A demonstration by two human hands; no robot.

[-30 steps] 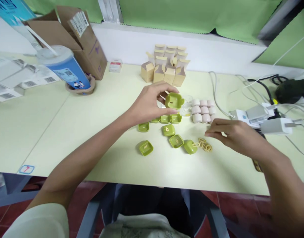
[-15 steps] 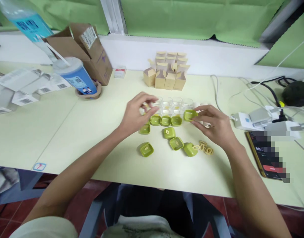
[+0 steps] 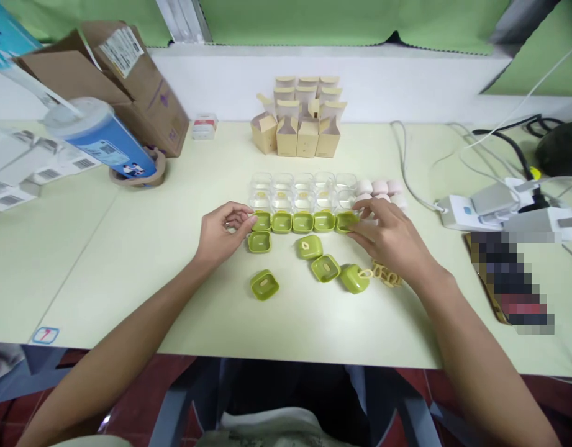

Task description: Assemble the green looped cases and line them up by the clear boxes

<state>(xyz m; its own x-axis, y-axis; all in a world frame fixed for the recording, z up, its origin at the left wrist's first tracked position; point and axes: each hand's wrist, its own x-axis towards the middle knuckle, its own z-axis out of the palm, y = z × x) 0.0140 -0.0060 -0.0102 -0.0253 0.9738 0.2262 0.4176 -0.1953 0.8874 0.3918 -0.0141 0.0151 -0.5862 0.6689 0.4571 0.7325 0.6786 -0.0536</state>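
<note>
Since half a second ago, our right hand [image 3: 392, 233] has brought its green case [image 3: 345, 222] leftward to the right end of the front row, and our left hand [image 3: 223, 231] has come down to the opposite end. Our right thumb and fingers are curled around that case's outer side, parted about as far as the case is deep, and seem to have hold of it. Our left thumb and forefinger sit nearly together against the leftmost case [image 3: 261, 221]; we cannot tell whether they pinch it or only press. Between these two stand three middle cases [image 3: 303, 222], all five side by side, hollow side up. One more open case [image 3: 259, 242] sits just in front of the leftmost one.

Nearer us, two loose open cases [image 3: 326, 268] lie apart from the row, along with two overturned cases [image 3: 310, 246], one with a cream loop on it. Beside the other we see a small heap of cream loops [image 3: 385, 273]. Behind the row stand clear covers [image 3: 303, 194] in two lines of five, and right of them pale pieces [image 3: 380, 187], partly hidden by our right hand. Farther back, open-flapped cartons [image 3: 308, 138] stand near the wall. A blue cup [image 3: 113, 146] leans at our left; a phone [image 3: 512, 279], its screen blurred, lies at our right.
</note>
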